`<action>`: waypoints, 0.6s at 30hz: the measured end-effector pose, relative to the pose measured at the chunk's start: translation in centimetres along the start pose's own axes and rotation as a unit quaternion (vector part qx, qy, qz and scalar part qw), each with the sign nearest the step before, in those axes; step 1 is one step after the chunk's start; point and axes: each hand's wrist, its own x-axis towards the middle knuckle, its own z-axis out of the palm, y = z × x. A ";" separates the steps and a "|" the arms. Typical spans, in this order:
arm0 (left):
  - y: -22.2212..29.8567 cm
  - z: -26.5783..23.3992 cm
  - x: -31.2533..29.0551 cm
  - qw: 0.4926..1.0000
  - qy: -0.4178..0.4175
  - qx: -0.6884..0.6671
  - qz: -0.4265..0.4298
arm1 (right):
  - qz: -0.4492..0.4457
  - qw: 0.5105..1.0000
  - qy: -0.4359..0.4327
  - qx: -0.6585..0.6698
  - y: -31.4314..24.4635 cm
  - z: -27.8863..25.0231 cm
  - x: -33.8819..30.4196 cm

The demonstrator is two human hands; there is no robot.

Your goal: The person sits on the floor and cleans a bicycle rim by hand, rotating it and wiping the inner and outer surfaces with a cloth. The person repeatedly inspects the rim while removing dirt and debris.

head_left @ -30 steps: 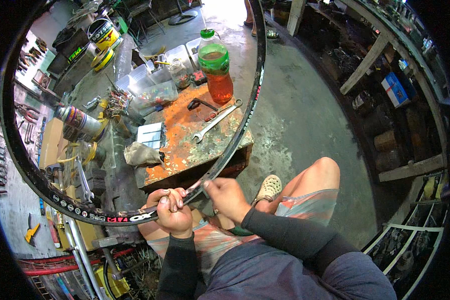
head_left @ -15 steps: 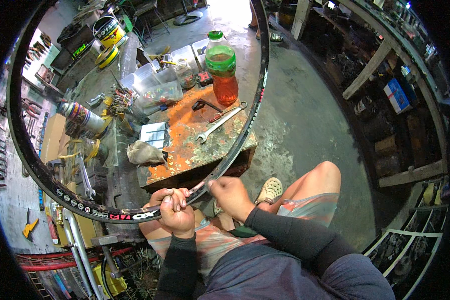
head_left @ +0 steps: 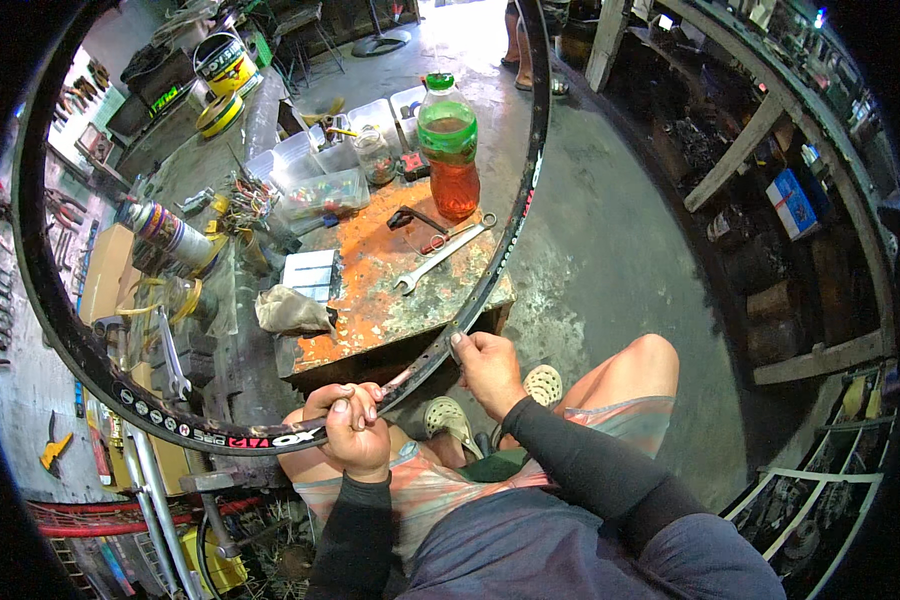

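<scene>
Over my lap, my left hand [head_left: 355, 430] is curled into a fist around the lower part of a black wheel rim [head_left: 260, 438]. My right hand [head_left: 492, 372] is narrow, thumb and fingers drawn together at the rim's outer edge, a little farther up its right side; I cannot tell whether it grips the rim or something small. The rim stands as a big hoop in front of me, smooth and dark, dotted with small holes, with pale and red print along its side.

Its near curve cuts across the front corner of a low wooden bench [head_left: 365, 240], whose orange paint is flaked and scuffed. Framed inside the hoop, a shiny steel wrench [head_left: 445, 255] lies aslant on the bench, with a bent black tool [head_left: 415, 217] just beside it. Behind them stands a ribbed clear bottle [head_left: 455, 170], green above and red below. A crumpled beige cloth [head_left: 290, 310] sits on the left, next to a flat white pack [head_left: 310, 273]. Farther back crowd a glass jar [head_left: 373, 155] and a see-through plastic box [head_left: 325, 195] of small coloured pieces.

Below my hands show my perforated cream clogs [head_left: 543, 385]. Off right, rough wooden shelving [head_left: 735, 150] holds a blue box [head_left: 792, 203].
</scene>
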 end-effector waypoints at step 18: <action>-0.7 0.0 -0.3 1.000 -0.005 -0.015 0.025 | 0.015 0.992 -0.054 -0.116 -3.0 -0.8 2.0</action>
